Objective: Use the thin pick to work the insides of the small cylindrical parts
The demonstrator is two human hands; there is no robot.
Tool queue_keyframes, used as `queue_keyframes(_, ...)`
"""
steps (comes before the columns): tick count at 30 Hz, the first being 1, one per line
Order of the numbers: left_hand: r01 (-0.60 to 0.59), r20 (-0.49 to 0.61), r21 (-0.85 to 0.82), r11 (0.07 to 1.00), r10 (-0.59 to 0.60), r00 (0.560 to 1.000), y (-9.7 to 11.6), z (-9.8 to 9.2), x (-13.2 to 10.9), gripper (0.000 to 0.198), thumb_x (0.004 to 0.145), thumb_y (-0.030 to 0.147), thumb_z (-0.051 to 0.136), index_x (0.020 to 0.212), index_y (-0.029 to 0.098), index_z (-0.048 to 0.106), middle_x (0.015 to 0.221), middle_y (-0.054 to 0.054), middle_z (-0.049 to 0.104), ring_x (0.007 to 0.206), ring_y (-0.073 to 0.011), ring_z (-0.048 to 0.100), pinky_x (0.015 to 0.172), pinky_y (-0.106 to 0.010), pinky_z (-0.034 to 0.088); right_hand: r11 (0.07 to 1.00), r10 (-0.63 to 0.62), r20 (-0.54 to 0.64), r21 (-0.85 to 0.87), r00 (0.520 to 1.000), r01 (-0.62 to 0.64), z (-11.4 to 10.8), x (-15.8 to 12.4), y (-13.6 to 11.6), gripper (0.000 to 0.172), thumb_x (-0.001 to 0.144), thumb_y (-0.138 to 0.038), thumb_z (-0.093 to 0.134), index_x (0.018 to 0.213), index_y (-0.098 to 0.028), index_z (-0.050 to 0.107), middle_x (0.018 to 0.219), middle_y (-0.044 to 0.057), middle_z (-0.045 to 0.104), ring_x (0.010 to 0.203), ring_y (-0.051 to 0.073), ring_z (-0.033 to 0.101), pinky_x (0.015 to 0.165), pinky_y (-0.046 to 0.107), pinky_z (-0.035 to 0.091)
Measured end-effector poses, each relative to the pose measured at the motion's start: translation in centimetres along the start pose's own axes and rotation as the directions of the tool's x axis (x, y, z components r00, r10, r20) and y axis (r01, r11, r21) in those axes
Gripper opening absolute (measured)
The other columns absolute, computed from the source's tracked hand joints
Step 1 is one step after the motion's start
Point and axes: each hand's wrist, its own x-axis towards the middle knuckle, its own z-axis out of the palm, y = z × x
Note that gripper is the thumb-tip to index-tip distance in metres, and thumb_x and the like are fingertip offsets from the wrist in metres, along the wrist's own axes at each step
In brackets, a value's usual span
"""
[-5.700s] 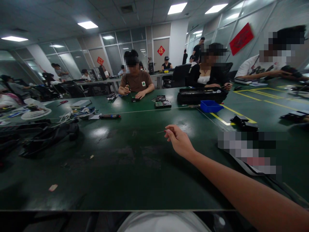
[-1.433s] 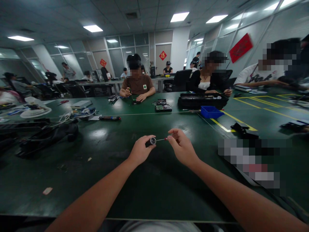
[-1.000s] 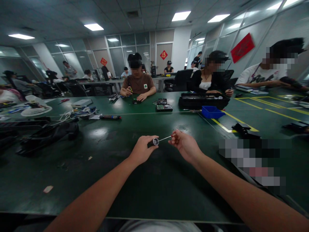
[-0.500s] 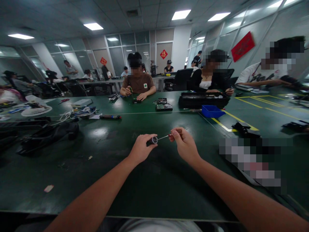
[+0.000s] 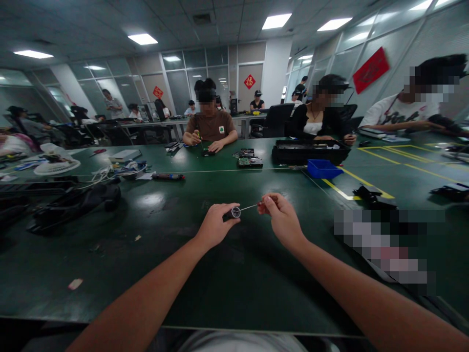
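My left hand is closed round a small dark cylinder with a silver end, held just above the green table. My right hand pinches a thin metal bit with a red band, whose tip points into the cylinder's silver end. Both hands hover over the middle of the table, a short gap between them.
A blue bin and a long black tray lie beyond on the right, circuit boards at the centre. Black bags and cables pile up at the left. Several other people sit across the table; yellow tape lines mark the right side.
My left hand came into view with the cylinder and met the bit in my right hand. Over the last second the hands barely shifted.
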Motion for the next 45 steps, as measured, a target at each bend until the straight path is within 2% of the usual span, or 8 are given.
queue_keyframes(4, 0.001, 0.010, -0.005, 1.000, 0.000, 1.000, 0.0, -0.1, 0.0, 0.040, 0.083, 0.020, 0.073, 0.122, 0.027, 0.065, 0.118, -0.003, 0.069, 0.109, -0.0234, 0.059, 0.100, -0.042, 0.043, 0.998, 0.064, 0.004, 0.019, 0.998, -0.064, -0.1, 0.3, 0.3, 0.026, 0.091, -0.046, 0.057, 0.091, -0.020, 0.061, 0.080, 0.003, 0.067, 0.071, 0.018, 0.063, 0.071, 0.035, 0.051)
queue_keyframes(11, 0.021, 0.001, 0.016, 1.000, -0.021, 1.000, 0.2, -0.1, 0.0, 0.040, 0.082, 0.021, 0.074, 0.121, 0.026, 0.066, 0.115, -0.003, 0.070, 0.106, -0.0231, 0.061, 0.100, -0.042, 0.042, 0.945, -0.003, 0.026, -0.326, 1.000, 0.011, -0.5, -0.3, -1.9, 0.037, 0.087, -0.056, 0.060, 0.077, -0.020, 0.062, 0.057, -0.001, 0.059, 0.052, 0.015, 0.054, 0.054, 0.031, 0.041)
queue_keyframes(18, 0.022, 0.001, 0.015, 1.000, -0.022, 1.000, -0.1, 0.0, -0.1, 0.040, 0.081, 0.018, 0.074, 0.120, 0.025, 0.066, 0.115, -0.003, 0.070, 0.105, -0.0225, 0.061, 0.098, -0.040, 0.043, 0.948, -0.115, 0.163, -0.275, 0.980, 0.158, -0.8, -0.1, -1.4, 0.020, 0.092, -0.039, 0.055, 0.091, -0.022, 0.065, 0.074, 0.001, 0.065, 0.068, 0.018, 0.060, 0.063, 0.032, 0.045)
queue_keyframes(26, 0.028, 0.000, 0.018, 0.999, -0.028, 1.000, -0.4, 0.0, -0.1, 0.041, 0.082, 0.020, 0.074, 0.122, 0.026, 0.065, 0.117, -0.003, 0.069, 0.109, -0.0231, 0.060, 0.100, -0.041, 0.042, 0.927, -0.044, 0.135, -0.363, 0.990, 0.091, -0.7, -0.1, -1.5, 0.032, 0.096, -0.046, 0.045, 0.092, -0.023, 0.067, 0.064, 0.000, 0.060, 0.060, 0.018, 0.057, 0.057, 0.032, 0.041)
queue_keyframes(29, 0.033, 0.006, 0.017, 0.999, -0.033, 0.999, -0.5, 0.1, -0.1, 0.040, 0.083, 0.019, 0.073, 0.122, 0.026, 0.065, 0.117, -0.003, 0.069, 0.109, -0.0235, 0.060, 0.101, -0.041, 0.042, 0.942, -0.076, 0.168, -0.310, 0.983, 0.126, -0.6, -0.5, -1.4, 0.022, 0.095, -0.038, 0.047, 0.105, -0.026, 0.063, 0.078, 0.001, 0.064, 0.069, 0.019, 0.059, 0.064, 0.033, 0.043)
queue_keyframes(33, 0.036, -0.006, 0.041, 0.998, -0.036, 0.999, -0.7, 0.2, -0.1, 0.040, 0.083, 0.021, 0.073, 0.122, 0.027, 0.065, 0.116, -0.004, 0.069, 0.108, -0.0241, 0.060, 0.098, -0.042, 0.042, 0.945, -0.094, 0.200, -0.290, 0.975, 0.150, -0.5, -1.0, -1.2, 0.023, 0.097, -0.039, 0.043, 0.102, -0.027, 0.062, 0.076, 0.000, 0.061, 0.070, 0.019, 0.058, 0.067, 0.033, 0.044)
queue_keyframes(37, 0.047, 0.002, 0.058, 0.997, -0.047, 0.999, -0.4, 0.1, -0.1, 0.040, 0.084, 0.024, 0.072, 0.123, 0.028, 0.065, 0.113, -0.003, 0.069, 0.103, -0.0247, 0.060, 0.096, -0.043, 0.043, 0.958, -0.096, 0.097, -0.260, 0.991, 0.118, -0.3, -0.9, -1.0, 0.024, 0.096, -0.041, 0.048, 0.112, -0.026, 0.057, 0.083, 0.002, 0.063, 0.076, 0.020, 0.062, 0.072, 0.035, 0.047)
queue_keyframes(45, 0.033, 0.024, 0.021, 0.999, -0.033, 0.999, -0.3, 0.2, -0.1, 0.039, 0.084, 0.021, 0.071, 0.122, 0.026, 0.065, 0.118, -0.005, 0.068, 0.111, -0.0247, 0.059, 0.103, -0.045, 0.040, 0.998, 0.059, 0.023, 0.012, 0.998, -0.059, 0.2, 0.2, -0.4, 0.026, 0.087, -0.047, 0.059, 0.089, -0.022, 0.062, 0.080, 0.004, 0.066, 0.074, 0.020, 0.063, 0.076, 0.039, 0.053)
